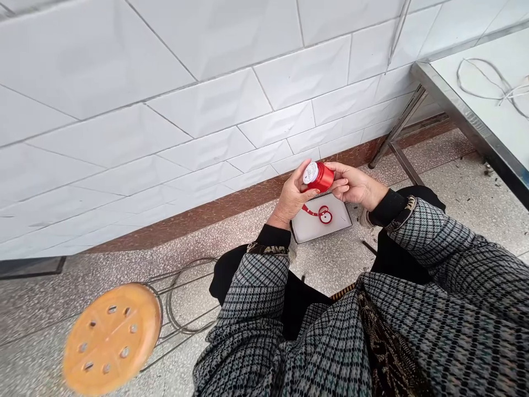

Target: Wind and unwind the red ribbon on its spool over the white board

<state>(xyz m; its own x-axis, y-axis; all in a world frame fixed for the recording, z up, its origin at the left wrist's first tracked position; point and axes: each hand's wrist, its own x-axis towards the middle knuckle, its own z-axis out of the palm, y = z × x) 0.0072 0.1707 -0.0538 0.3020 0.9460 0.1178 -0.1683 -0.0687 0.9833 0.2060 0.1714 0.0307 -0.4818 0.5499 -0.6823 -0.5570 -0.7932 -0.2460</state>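
A small red spool of ribbon (319,176) with a white label on its end is held between both hands in front of my knees. My left hand (291,198) cups it from the left, fingers curled round it. From the right, my right hand (354,185) grips it with pinched fingers. Just below the hands a white box (308,227) lies on the floor, with a loose red ribbon end and a small red ring (325,215) lying in it.
A round orange stool (111,337) with holes and a wire frame stands at lower left. A steel-edged white table (475,118) with a white cord (491,82) on it fills the upper right. A white tiled wall rises ahead; the floor is speckled stone.
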